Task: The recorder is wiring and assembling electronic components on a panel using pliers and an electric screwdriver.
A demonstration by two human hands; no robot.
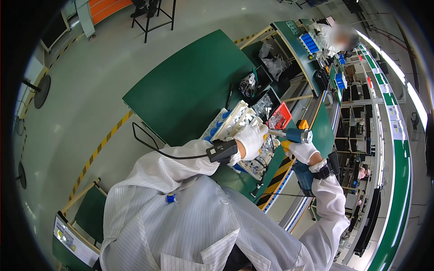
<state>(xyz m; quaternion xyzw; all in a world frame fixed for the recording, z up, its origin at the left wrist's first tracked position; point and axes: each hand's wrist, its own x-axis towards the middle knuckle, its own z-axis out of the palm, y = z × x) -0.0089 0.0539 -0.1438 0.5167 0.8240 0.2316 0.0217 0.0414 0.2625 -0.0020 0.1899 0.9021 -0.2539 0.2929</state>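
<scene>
My left hand (251,139), in a white glove, rests closed on a white plastic tray of small parts (233,118) that leans on the green workbench (190,86). A black wrist device (221,151) with a cable sits on that forearm. My right hand (302,151), also gloved, grips a blue and yellow power screwdriver (294,134) whose metal tip points left toward the left hand's fingers.
A red bin (280,115) and black bins of parts (253,83) stand beyond the tray. A conveyor line with yellow-black striping (276,174) runs on the right. Another person (337,39) works far up the line. A stool (156,18) stands on the grey floor.
</scene>
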